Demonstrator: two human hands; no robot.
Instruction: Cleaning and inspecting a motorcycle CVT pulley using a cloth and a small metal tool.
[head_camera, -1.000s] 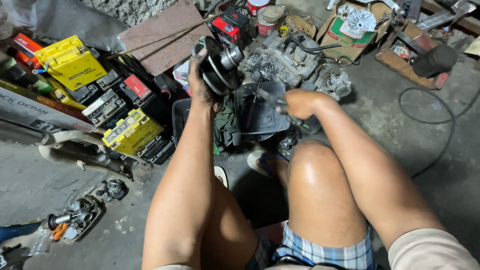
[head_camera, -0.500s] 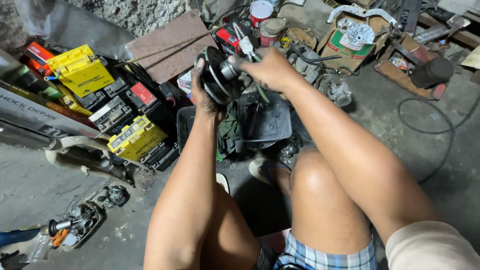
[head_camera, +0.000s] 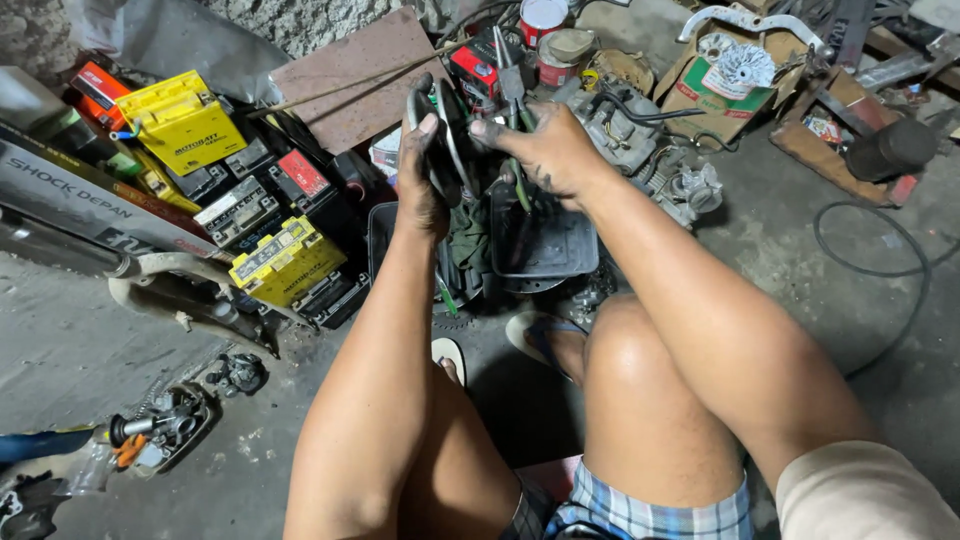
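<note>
Since the earlier frame my right hand (head_camera: 545, 150) has settled closer against the round black part (head_camera: 440, 135), its fingers (head_camera: 492, 128) pinching at the rim. My left hand (head_camera: 420, 165) grips that part, held up above the black tray (head_camera: 545, 240) on the floor. I judge I'm mid-way working something loose; next calls for a steady hold and a firm pull.

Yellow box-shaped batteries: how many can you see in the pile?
2. One yellow box-shaped battery lies at the pile's top left; the other sits lower, left of the left hand. More may be buried.
</note>
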